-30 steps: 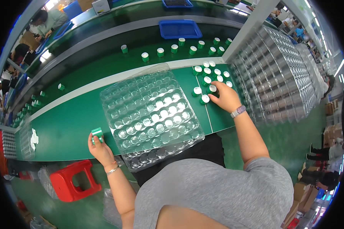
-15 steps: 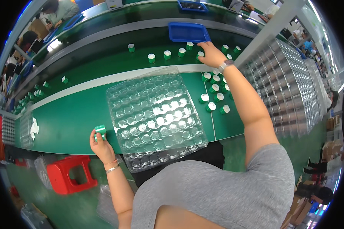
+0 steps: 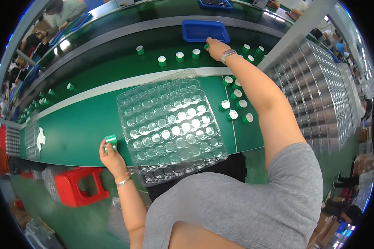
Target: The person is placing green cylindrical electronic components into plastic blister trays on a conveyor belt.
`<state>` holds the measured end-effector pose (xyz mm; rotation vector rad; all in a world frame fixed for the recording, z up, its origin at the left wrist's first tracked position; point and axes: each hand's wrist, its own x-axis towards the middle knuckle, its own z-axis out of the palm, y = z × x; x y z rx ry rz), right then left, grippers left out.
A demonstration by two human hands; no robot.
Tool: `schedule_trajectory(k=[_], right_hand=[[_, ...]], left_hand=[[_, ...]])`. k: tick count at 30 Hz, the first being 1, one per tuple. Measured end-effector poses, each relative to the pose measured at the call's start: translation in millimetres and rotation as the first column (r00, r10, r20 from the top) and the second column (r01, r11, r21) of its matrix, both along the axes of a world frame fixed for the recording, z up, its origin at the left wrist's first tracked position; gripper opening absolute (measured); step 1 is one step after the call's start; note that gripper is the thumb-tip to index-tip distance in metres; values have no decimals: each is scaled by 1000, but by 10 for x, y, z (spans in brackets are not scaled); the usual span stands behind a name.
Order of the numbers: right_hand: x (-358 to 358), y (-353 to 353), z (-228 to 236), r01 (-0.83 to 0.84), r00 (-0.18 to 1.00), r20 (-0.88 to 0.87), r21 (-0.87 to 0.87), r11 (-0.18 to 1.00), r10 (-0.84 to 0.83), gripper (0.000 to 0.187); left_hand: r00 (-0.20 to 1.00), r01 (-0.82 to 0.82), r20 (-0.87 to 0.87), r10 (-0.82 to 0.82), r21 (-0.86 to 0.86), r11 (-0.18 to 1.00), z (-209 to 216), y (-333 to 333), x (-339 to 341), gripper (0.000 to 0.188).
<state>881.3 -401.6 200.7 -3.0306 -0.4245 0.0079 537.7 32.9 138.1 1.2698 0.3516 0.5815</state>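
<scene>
My left hand is closed around small green cylinders, at the near left edge of the green table. One green cylinder shows above its fingers, and part of another sits lower between them. Over the far belt, my right hand has its fingers on a green cylinder with a white top, just below a blue tray; the palm side is hidden. Between my hands lies a clear plastic tray with rows of round, seemingly unfilled pockets, its near end jutting over the table edge.
Several white-topped cylinders stand right of the clear tray; others are along the belt. A tall stack of clear trays rises at the right beside a grey post. A red stool is at the lower left.
My right hand has moved left along the belt, from one cylinder to the one below the blue tray. My left hand keeps its hold. The whole view has shifted slightly.
</scene>
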Motion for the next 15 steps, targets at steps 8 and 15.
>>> schedule_trajectory(k=[8,15], right_hand=[[-908,11,250,-131,986,-70,230,964,150,37],[-1220,252,52,-109,986,-120,55,993,115,30]], left_hand=[[999,-32,25,33,-47,998,105,-96,28,35],[998,-27,47,30,-69,997,89,-103,10,34]])
